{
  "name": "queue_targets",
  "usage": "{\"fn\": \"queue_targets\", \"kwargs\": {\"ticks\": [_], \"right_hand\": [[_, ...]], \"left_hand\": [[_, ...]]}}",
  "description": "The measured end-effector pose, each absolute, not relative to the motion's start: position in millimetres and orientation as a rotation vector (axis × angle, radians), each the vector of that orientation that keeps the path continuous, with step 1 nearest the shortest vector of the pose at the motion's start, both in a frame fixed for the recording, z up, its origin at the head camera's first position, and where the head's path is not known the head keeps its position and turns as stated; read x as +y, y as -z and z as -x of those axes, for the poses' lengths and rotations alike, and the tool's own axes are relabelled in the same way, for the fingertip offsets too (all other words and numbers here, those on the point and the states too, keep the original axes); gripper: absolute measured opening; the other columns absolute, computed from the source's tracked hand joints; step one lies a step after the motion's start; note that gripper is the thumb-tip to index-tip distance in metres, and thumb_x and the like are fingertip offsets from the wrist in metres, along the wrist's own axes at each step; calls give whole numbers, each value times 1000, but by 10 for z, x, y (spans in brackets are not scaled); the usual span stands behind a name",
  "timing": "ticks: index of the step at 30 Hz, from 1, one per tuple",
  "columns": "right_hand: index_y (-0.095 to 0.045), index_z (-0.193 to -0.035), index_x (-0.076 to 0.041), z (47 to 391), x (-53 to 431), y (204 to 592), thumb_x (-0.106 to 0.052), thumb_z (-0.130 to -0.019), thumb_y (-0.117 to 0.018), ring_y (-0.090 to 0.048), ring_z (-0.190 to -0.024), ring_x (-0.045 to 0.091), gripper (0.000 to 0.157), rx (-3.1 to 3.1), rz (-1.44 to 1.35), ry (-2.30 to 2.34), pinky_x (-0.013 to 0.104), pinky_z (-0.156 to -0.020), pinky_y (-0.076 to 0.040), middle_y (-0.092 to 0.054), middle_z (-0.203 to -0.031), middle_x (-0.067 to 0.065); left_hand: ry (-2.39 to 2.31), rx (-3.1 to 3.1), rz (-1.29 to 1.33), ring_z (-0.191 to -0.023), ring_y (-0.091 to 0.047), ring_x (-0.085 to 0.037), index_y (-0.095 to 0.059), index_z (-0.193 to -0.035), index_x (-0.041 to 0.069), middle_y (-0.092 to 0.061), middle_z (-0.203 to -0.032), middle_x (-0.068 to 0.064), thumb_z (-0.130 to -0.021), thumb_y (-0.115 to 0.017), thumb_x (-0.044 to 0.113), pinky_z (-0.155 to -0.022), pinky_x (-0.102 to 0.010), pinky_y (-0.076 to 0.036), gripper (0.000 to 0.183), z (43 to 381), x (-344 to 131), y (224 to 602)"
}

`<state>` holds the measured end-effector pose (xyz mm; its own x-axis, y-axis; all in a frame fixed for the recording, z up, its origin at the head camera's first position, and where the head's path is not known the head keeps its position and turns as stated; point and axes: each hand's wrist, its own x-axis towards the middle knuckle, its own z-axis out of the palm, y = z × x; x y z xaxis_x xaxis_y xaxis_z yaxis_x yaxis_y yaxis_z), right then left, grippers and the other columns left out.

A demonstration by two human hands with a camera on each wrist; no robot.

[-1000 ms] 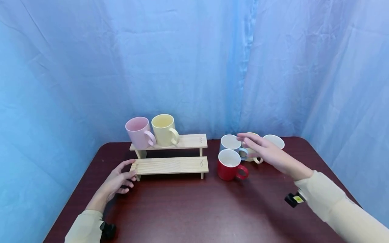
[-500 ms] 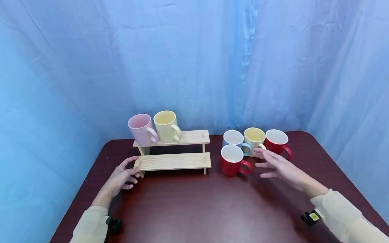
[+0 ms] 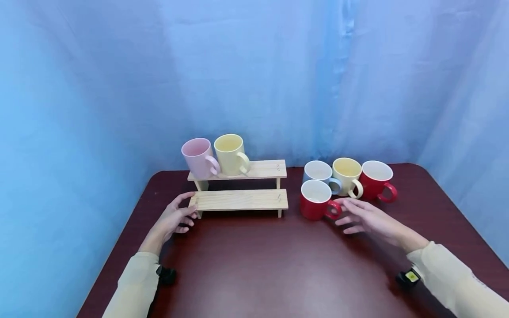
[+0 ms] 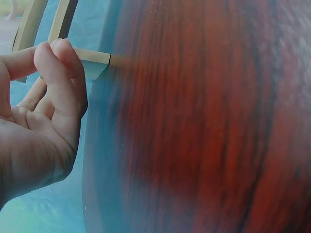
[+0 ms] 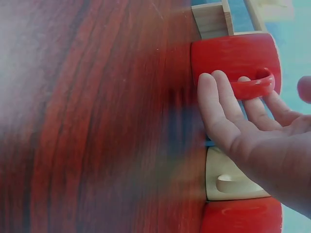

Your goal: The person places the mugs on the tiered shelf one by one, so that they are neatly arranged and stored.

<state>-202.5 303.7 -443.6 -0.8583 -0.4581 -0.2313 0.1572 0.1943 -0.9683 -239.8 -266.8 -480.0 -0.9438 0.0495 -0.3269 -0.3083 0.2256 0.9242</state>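
My left hand (image 3: 172, 221) holds the left end of the lower tier of a pale wooden two-tier rack (image 3: 242, 200), thumb at the front corner and index finger at the back. To the right, a red mug (image 3: 311, 208) with a white inside stands upright on the table, its handle turned toward my right hand (image 3: 370, 219). The fingers of that hand are spread and relaxed, right at the handle. In the right wrist view the fingertips (image 5: 208, 82) overlap the handle and the thumb is held well apart. A pink mug (image 3: 197, 164) and a yellow mug (image 3: 227, 163) stand on the upper tier.
Behind the near red mug stand a light blue mug (image 3: 318, 170), a second yellow mug (image 3: 343, 177) and another red mug (image 3: 370, 187), close together. The dark red-brown table (image 3: 254, 260) ends at a blue curtain (image 3: 254, 79) behind and at both sides.
My right hand has come down from above the back mugs to the near red mug's handle. The left hand keeps its place on the rack. The whole view has shifted slightly.
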Motion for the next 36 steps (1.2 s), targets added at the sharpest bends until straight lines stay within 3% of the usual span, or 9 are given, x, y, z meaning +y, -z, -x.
{"fn": "queue_targets", "kwargs": {"ticks": [8,20,28,36], "right_hand": [[-39,-146,6,2070,2967,4458,-33,-110,-45,-62,-116,42,53,1978,217,1697,46,-93,-55,-60,-132,19],[-44,-135,11,2124,2901,4514,-32,-110,-44,-65,-107,42,49,2026,264,1639,47,-89,-56,-58,-127,29],[-47,-130,13,2160,2880,4572,-33,-110,-46,-69,-98,36,50,2018,207,1684,42,-86,-58,-67,-117,22],[-60,-117,3,2194,2865,4594,-29,-110,-46,-70,-98,36,36,1990,278,1701,41,-87,-58,-67,-116,25]], "left_hand": [[-1778,2212,223,-66,-63,-17,-35,-155,29,-64,-93,-8,-101,-65,30,-52,-29,-54,62,2371,-2712,4769],[-1795,2208,212,-65,-62,-17,-35,-155,29,-64,-92,-9,-101,-65,30,-51,-29,-53,62,2379,-2656,4802],[-1794,2209,205,-65,-61,-17,-35,-155,30,-64,-92,-9,-101,-64,30,-51,-29,-52,61,2378,-2646,4783],[-1785,2215,211,-65,-61,-17,-34,-155,30,-64,-92,-8,-101,-64,29,-51,-29,-52,62,2375,-2651,4767]]}}
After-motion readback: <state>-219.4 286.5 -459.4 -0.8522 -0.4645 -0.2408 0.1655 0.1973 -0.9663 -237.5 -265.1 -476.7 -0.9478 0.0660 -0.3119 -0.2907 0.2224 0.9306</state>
